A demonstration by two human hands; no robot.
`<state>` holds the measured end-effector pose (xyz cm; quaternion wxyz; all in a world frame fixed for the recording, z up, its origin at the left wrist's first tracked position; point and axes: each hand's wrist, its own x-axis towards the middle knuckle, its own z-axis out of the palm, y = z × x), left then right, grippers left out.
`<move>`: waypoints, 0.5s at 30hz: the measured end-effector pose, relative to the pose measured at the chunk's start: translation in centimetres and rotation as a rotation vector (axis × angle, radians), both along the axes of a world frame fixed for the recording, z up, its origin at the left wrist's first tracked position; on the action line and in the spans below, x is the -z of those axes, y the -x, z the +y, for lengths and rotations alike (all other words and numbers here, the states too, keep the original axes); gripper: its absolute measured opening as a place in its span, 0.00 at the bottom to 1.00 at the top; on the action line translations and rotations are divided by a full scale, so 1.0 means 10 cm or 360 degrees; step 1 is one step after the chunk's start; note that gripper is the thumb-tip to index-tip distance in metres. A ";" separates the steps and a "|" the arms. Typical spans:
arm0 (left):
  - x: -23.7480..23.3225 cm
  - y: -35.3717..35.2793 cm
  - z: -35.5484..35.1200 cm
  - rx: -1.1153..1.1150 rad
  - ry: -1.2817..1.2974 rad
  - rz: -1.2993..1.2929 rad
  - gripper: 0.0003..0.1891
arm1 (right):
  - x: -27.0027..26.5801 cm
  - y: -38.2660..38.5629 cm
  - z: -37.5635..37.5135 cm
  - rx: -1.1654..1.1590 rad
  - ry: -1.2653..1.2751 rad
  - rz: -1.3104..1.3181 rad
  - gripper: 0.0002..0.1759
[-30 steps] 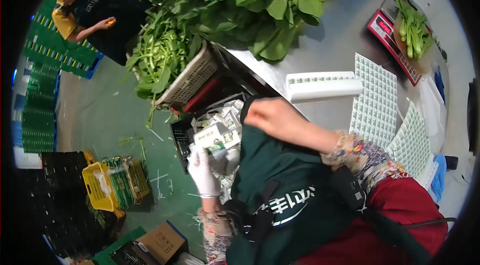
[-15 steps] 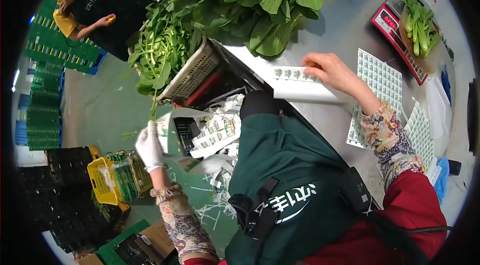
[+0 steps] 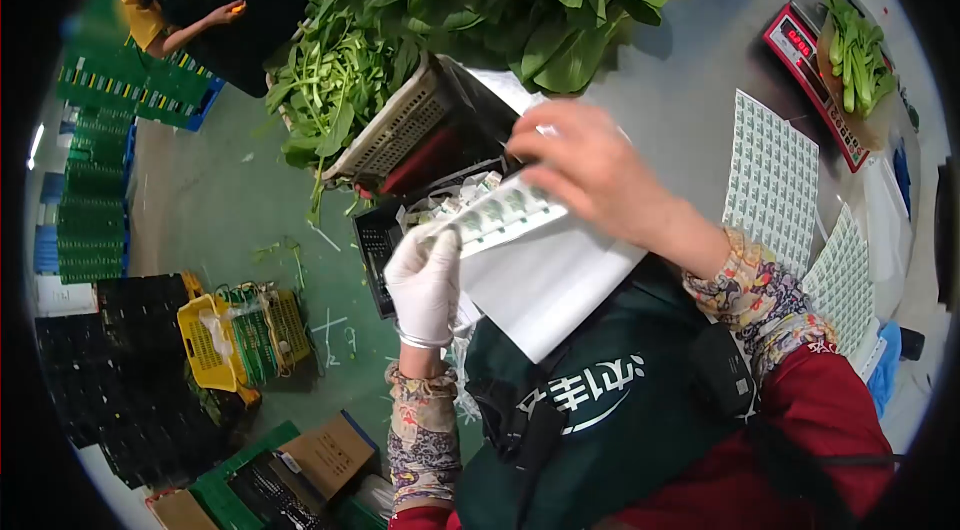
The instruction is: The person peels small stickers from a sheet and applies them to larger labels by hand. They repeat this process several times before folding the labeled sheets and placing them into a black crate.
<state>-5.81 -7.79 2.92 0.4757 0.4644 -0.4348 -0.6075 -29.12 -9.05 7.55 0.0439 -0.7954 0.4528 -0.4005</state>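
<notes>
My left hand (image 3: pixel 424 282), in a white glove, pinches the left end of a label sheet (image 3: pixel 540 295). One row of green-printed labels (image 3: pixel 505 215) runs along the sheet's upper edge; the rest is white backing. Over the sheet's far right side is my bare right hand (image 3: pixel 590 165), blurred, its fingers bent together. A small whitish bit shows at its fingers, but I cannot make out what it is. The sheet is tilted above my lap, in front of the green apron (image 3: pixel 600 430).
Leafy greens (image 3: pixel 480 0) are heaped on the metal table (image 3: pixel 690 60). A crate (image 3: pixel 390 130) of greens and a black bin (image 3: pixel 375 260) with label scraps stand left. Label sheets (image 3: pixel 770 180) and a red scale (image 3: pixel 815 80) are at right. A co-worker (image 3: pixel 205 0) stands far left.
My left hand has come right and up from beside the bin onto the sheet. My right hand has moved left, bringing the sheet off the table edge over my lap, tilted.
</notes>
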 end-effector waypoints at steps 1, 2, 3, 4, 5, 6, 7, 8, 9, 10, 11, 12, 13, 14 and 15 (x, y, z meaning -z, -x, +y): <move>-0.01 -0.06 0.01 -0.0054 0.0037 0.0062 0.09 | -0.02 0.04 0.04 0.0284 0.0027 -0.0104 0.16; -0.03 -0.11 0.00 -0.0112 0.0082 0.0123 0.09 | -0.02 0.10 0.06 0.0563 0.0061 -0.0208 0.19; 0.01 -0.20 0.01 -0.0125 0.0104 0.0174 0.10 | -0.01 0.17 0.09 0.0530 -0.0227 -0.0376 0.20; 0.02 -0.23 0.04 -0.0163 0.0090 0.0163 0.10 | 0.01 0.24 0.12 0.0499 -0.0520 -0.0544 0.21; 0.01 -0.25 0.05 -0.0189 0.0079 0.0146 0.10 | 0.02 0.27 0.15 0.0474 -0.0810 -0.0718 0.22; 0.00 -0.28 0.04 -0.0201 0.0078 0.0124 0.10 | 0.01 0.25 0.20 0.0237 -0.1193 -0.1195 0.23; 0.01 -0.32 0.05 -0.0156 0.0122 0.0087 0.10 | -0.01 0.24 0.23 0.0102 -0.1309 -0.1237 0.24; 0.03 -0.32 0.06 -0.0152 0.0128 0.0080 0.10 | -0.03 0.23 0.25 -0.0038 -0.1423 -0.1273 0.25; 0.03 -0.35 0.07 -0.0131 0.0106 0.0084 0.10 | -0.06 0.23 0.24 -0.0092 -0.1470 -0.1263 0.24; 0.02 -0.35 0.08 -0.0115 0.0080 0.0099 0.10 | -0.10 0.24 0.23 -0.0144 -0.1521 -0.1239 0.24; 0.01 -0.35 0.09 -0.0106 0.0056 0.0146 0.11 | -0.13 0.26 0.22 -0.0193 -0.1571 -0.1209 0.23; -0.01 -0.34 0.08 -0.0097 0.0029 0.0196 0.12 | -0.16 0.28 0.22 -0.0224 -0.1569 -0.1217 0.22; -0.07 -0.32 0.09 -0.0082 0.0015 0.0268 0.15 | -0.18 0.29 0.22 -0.0254 -0.1569 -0.1226 0.22; -0.16 -0.29 0.09 -0.0041 0.0006 0.0283 0.17 | -0.20 0.31 0.22 -0.0285 -0.1569 -0.1238 0.21; -0.15 -0.31 0.10 -0.0033 0.0032 0.0234 0.16 | -0.21 0.34 0.23 -0.0264 -0.1601 -0.1226 0.16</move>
